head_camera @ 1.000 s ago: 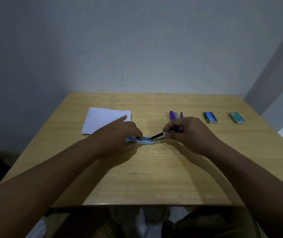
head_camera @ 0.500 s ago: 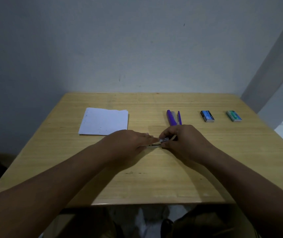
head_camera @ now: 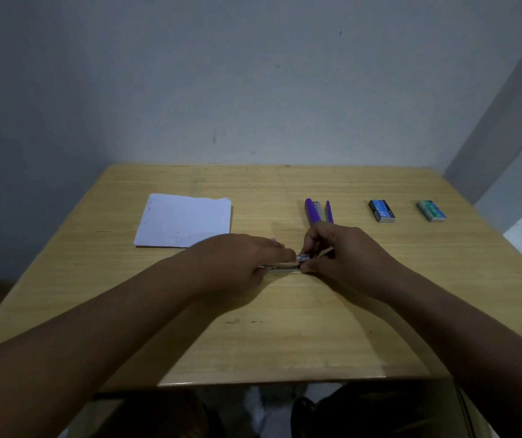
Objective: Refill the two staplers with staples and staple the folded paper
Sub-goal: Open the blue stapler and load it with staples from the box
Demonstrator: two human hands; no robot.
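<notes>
On the pale wooden counter (head_camera: 285, 336), the folded white paper (head_camera: 183, 221) lies flat at your far left, untouched. Your left hand (head_camera: 237, 260) now lies closed over the small light-blue stapler (head_camera: 281, 268), pinning it to the counter; a second ago its blue body showed, now only the metal channel peeks out. Your right hand (head_camera: 335, 251) has moved in, pinching at the stapler's open end, likely seating staples or closing it. Beyond lies the purple stapler (head_camera: 315, 211), opened, then the blue staple box (head_camera: 381, 210) and the green staple box (head_camera: 431, 210). The first refill looks nearly done.
</notes>
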